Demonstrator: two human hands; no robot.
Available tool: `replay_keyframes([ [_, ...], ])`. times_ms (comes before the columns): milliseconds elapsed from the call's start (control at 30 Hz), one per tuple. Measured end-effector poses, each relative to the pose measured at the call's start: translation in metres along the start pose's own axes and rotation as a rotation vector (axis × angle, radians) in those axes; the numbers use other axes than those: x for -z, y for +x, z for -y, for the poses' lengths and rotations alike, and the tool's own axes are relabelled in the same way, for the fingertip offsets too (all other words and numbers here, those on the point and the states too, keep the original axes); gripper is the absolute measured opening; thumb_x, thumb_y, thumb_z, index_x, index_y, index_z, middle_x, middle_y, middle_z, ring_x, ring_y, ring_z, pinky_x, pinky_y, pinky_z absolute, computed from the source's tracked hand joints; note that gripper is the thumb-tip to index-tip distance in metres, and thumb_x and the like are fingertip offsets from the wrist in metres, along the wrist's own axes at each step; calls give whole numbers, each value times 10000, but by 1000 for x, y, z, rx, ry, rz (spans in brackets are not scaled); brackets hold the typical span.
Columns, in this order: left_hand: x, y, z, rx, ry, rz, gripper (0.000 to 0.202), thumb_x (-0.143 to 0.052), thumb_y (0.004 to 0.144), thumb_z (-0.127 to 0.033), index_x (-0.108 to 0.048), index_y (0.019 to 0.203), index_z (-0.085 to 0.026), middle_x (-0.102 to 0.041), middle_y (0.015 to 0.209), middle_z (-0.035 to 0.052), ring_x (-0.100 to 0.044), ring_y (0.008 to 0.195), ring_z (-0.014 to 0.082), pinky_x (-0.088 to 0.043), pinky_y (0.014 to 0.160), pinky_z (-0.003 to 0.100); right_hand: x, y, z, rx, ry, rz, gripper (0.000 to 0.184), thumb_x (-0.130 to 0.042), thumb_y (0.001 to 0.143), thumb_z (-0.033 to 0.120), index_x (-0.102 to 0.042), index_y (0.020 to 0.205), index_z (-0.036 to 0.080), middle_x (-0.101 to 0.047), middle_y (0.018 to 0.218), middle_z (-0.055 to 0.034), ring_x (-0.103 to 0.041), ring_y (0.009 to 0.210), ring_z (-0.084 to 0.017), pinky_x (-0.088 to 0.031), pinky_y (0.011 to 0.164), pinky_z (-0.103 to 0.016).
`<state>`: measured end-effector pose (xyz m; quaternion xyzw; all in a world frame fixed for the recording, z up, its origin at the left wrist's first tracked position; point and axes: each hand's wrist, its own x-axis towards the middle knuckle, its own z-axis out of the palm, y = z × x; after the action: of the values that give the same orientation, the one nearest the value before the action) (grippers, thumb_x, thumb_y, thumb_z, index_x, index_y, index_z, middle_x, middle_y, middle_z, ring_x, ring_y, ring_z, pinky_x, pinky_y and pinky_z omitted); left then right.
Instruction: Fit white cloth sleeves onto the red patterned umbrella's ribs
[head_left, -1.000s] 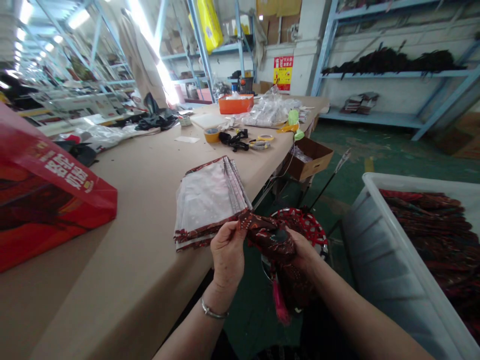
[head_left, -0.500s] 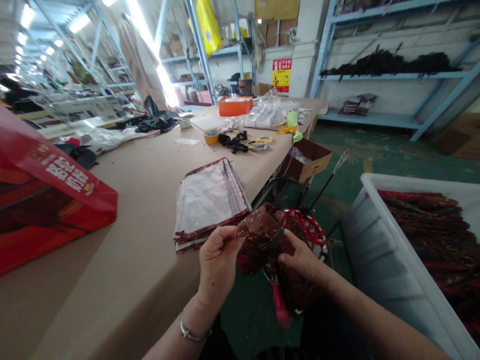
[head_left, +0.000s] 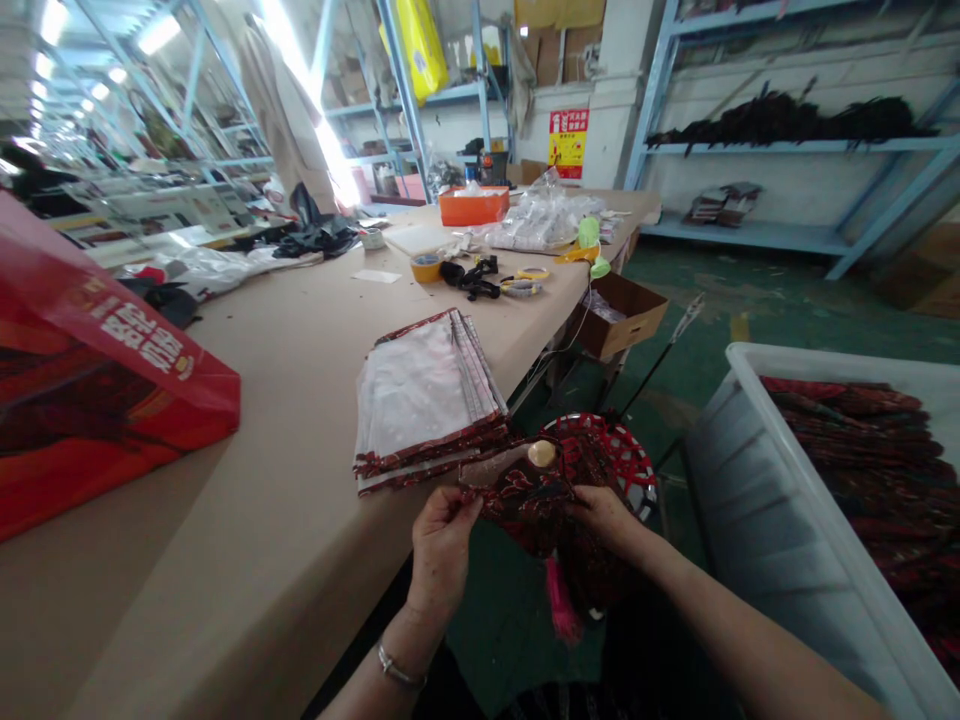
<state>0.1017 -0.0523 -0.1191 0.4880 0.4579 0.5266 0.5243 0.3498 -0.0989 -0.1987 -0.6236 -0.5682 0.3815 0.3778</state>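
A dark red-brown patterned cloth piece point(head_left: 517, 490) is stretched between my two hands, just off the table's edge. A round gold-coloured disc point(head_left: 541, 453) shows at its upper side. My left hand point(head_left: 442, 540) pinches the cloth's left corner between thumb and fingers. Its right side is gripped by my right hand point(head_left: 604, 515), whose fingertips are partly hidden in the folds. More dark patterned cloth point(head_left: 592, 570) hangs below my right hand, with a pink tassel point(head_left: 561, 600) beside it. Left of the held cloth, a stack of white-backed cloth pieces point(head_left: 412, 385) with patterned borders lies on the table.
A brown-covered table point(head_left: 292, 400) carries a red bag point(head_left: 180, 380), yellow tape point(head_left: 426, 267), snips point(head_left: 521, 286) and an orange box point(head_left: 474, 207). A stool with a red woven seat point(head_left: 634, 462) stands by my right hand. At right is a white bin point(head_left: 750, 440) of folded patterned cloth.
The cloth between my hands has been spread flatter and wider, and the gold disc has come into sight. My left hand has moved slightly down.
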Motion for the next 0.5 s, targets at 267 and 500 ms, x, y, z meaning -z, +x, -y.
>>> replay_keyframes([
  [267,-22,13,-104,-275,48,289,93,-679,771,-232,-617,737,-171,-662,734,-1,-562,669,112,-474,648,233,31,20,115,102,484,241,493,-738,701,324,-615,1155,180,-702,1018,-52,-638,954,-214,-479,908,-373],
  [500,10,55,-175,-619,73,129,160,-662,789,-251,-618,929,-190,-678,846,12,-641,768,136,-524,745,292,86,33,191,218,490,-465,295,-585,838,458,-637,989,211,-719,815,-40,-663,652,-156,-523,636,-321],
])
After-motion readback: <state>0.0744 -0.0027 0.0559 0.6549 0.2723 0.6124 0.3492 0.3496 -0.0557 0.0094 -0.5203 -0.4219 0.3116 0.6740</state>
